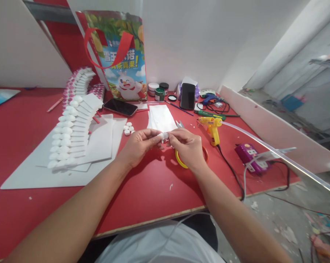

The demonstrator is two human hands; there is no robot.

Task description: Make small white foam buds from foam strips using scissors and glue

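Over the red table, my left hand [140, 144] and my right hand [188, 148] meet with fingertips pinched on a small white piece [164, 136]. Whether it is paper or foam I cannot make out. Beneath my right hand lie scissors [181, 160] with yellow and red handles, their blades partly showing beyond the knuckles. White paper sheets [160, 116] lie just past my fingertips. Left of them sit several small round white pieces [128, 128]. Farther left, a fan-like row of white strips with rounded white ends [68, 135] rests on white boards [25, 175].
A yellow glue gun [212, 126] with a long clear glue stick and a purple power box [251, 157] are at right, with trailing cords. Two phones [121, 107], paint jars [159, 94] and a printed bag [123, 65] stand or lie at the back. A white panel [271, 128] borders the right side.
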